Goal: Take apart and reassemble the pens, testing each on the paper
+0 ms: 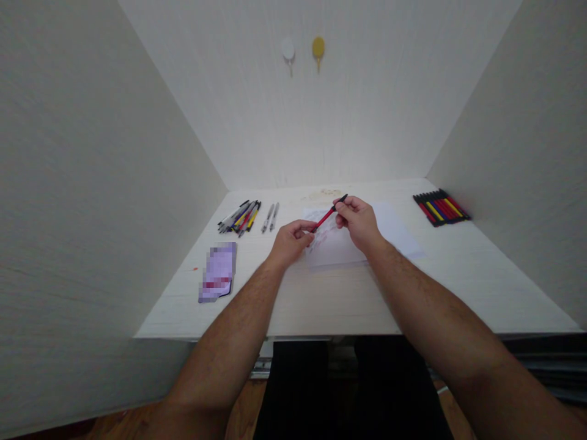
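A red pen [325,217] with black ends slants between my two hands, above white paper [339,247] that bears rows of faint marks. My left hand [292,241] pinches the pen's lower end. At its upper black end, the fingers of my right hand [358,221] are closed on the same pen. The paper lies flat on the white table [316,299], and part of it is hidden beneath my hands.
A loose pile of pens [239,217] lies at the back left, beside two grey pens [270,218]. Nearer me is a blurred purple phone [218,272]. Coloured pens [441,207] form a row by the right wall. Two hooks [318,47] are on the back wall.
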Demonstrator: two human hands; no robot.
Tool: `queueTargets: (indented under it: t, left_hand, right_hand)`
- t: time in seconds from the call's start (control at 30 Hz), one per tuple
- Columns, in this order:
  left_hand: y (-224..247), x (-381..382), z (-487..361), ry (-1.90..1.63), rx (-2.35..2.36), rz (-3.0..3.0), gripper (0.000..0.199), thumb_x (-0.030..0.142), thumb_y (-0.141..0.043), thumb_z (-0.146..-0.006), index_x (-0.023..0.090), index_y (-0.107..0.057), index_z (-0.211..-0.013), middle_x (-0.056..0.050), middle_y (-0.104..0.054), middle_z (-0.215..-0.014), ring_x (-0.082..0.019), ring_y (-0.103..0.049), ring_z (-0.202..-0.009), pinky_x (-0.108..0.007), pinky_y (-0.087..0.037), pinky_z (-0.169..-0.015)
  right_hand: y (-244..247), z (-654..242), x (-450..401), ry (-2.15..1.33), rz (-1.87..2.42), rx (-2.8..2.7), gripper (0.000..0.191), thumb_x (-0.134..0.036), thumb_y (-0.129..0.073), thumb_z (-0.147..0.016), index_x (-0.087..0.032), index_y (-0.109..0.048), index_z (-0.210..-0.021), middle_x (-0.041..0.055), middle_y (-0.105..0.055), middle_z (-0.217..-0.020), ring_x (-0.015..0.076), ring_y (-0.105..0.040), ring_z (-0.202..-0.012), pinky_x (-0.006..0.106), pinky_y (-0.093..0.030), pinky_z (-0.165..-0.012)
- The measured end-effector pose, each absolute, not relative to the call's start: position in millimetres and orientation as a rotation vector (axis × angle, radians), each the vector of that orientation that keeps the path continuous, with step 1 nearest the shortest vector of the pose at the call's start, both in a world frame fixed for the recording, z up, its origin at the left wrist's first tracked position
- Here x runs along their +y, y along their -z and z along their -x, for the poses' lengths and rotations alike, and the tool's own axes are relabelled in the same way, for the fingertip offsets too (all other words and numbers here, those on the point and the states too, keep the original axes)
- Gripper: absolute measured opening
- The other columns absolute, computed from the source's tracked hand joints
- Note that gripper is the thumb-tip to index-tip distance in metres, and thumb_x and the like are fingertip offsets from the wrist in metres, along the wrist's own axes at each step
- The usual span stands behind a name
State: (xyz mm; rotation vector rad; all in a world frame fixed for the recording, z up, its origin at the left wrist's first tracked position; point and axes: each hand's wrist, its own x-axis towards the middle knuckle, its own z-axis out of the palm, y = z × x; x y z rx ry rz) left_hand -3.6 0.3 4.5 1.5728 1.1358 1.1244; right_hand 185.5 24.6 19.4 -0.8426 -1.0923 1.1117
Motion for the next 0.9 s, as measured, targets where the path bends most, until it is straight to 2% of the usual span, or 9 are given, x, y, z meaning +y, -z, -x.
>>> queueTargets:
  t: [0.4, 0.6, 0.77, 0.9]
  left_hand:
    - [-7.1, -2.4, -0.8, -1.135, 1.102, -1.546, 0.035, 0.022, -0.070, -0.068, 0.014, -0.072, -0.101, -0.002, -0.068, -0.075, -0.006, -0.050, -0.050, -0.021, -0.039, -0.051]
    - [-6.4, -0.9, 0.3, -1.101, 1.119, -1.598, 0.036, 0.020, -0.068, -0.069, 0.013, -0.072, -0.105, -0.002, -0.068, -0.076, -0.006, -0.050, -0.051, -0.020, -0.039, -0.050]
    - [-6.1, -0.9, 0.6, -1.093, 1.114, -1.613, 0.037, 0.021, -0.068, -0.069, 0.014, -0.071, -0.105, -0.005, -0.071, -0.087, -0.006, -0.051, -0.053, -0.021, -0.041, -0.051]
    - [-3.9, -0.4, 0.0, -1.090, 1.097, -1.624, 0.037, 0.021, -0.066, -0.071, 0.014, -0.071, -0.106, -0.004, -0.070, -0.081, -0.007, -0.051, -0.052, -0.021, -0.041, -0.052]
  right_hand:
    - [-20.3, -183.9, 20.7, -1.124, 0.851, -1.118, 0.026, -0.040, -0.074, -0.070, -0.018, -0.064, -0.080, -0.0045, -0.057, -0.051, 0.0078, -0.049, -0.044, 0.021, -0.038, -0.043]
    - [-20.6, -183.6, 21.5, -1.112, 0.849, -1.105, 0.027, -0.040, -0.073, -0.071, -0.018, -0.064, -0.084, -0.0043, -0.058, -0.052, 0.0083, -0.050, -0.044, 0.021, -0.040, -0.044]
    - [-20.1, -184.6, 22.4, -1.121, 0.862, -1.094, 0.028, -0.040, -0.074, -0.070, -0.018, -0.064, -0.085, -0.0043, -0.058, -0.053, 0.0087, -0.051, -0.046, 0.021, -0.040, -0.044]
    - [-19.9, -183.8, 20.1, -1.135, 0.861, -1.116, 0.029, -0.038, -0.074, -0.069, -0.019, -0.064, -0.088, -0.0028, -0.063, -0.061, 0.0082, -0.053, -0.048, 0.021, -0.042, -0.045]
